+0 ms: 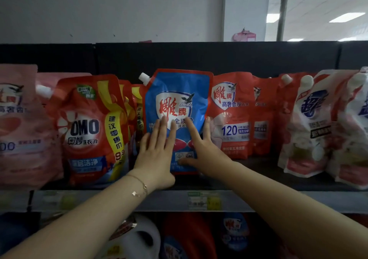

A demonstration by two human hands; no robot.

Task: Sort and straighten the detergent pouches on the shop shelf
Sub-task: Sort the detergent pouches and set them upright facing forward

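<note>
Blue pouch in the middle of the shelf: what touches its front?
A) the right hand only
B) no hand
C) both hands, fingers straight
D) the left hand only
C: the left hand and the right hand both lie with straight fingers on the blue pouch.

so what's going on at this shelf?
A person presses both hands flat against a blue pouch standing upright on the shelf. The left hand lies on its lower left and the right hand on its lower right, fingers straight. The pouch sits between a red OMO pouch and a red 120 pouch. White pouches at the far right lean over, not yet straightened.
</note>
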